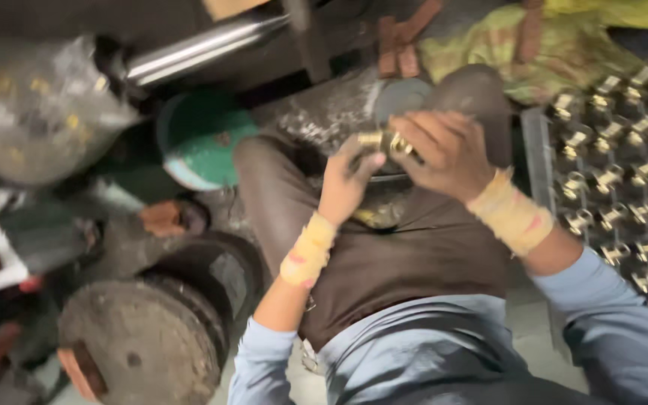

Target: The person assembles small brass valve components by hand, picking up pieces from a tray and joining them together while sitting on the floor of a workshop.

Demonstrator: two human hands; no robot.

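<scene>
Pinched between both hands, a small brass fitting (pixel 388 141) is held above the lap, near a grey wheel (pixel 401 97). It is gripped from above by the right hand (pixel 448 154) and steadied from below by the left hand (pixel 346 184), probably for control. Similar fittings are racked on a tray (pixel 616 187) at the right.
</scene>
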